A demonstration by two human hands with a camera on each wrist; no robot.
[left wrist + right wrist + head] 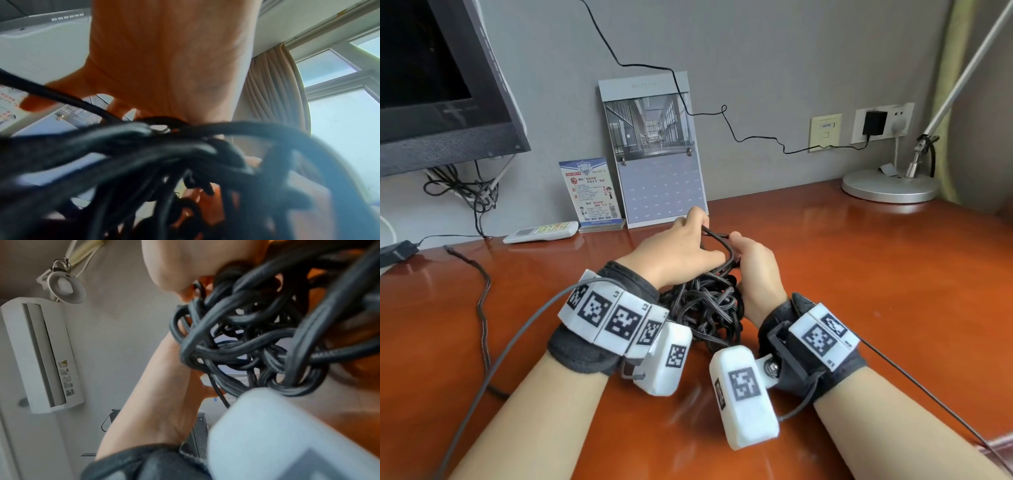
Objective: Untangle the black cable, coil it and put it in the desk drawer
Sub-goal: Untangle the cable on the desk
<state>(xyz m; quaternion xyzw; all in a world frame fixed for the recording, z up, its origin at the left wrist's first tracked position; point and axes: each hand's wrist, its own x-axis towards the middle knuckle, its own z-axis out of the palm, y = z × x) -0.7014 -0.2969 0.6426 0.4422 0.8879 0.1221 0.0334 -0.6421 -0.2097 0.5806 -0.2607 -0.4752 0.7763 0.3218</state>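
Both wrists frame the black cable (705, 305) knot over the bench (859, 274), left hand (674, 253) and right hand (756, 263) each keeping a pinching grip on one loop, seemingly to tease it free.

Left hand (677, 251) fingers curled gripping, right hand (756, 263) likewise, wrists close

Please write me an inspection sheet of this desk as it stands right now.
Surface: glossy reddish wooden desk.
Job's things: black cable, a dense knot between the wrists, one loop lifted; one strand trails left over the desk. No drawer seen.
Clutter: white remote, info card, wall calendar, lamp base.
Grips: left hand and right hand each grip the lifted loop.
Cables: thin black lead to the charger; bundle under the monitor.
Surroundings: grey wall, curtain, window; air conditioner.
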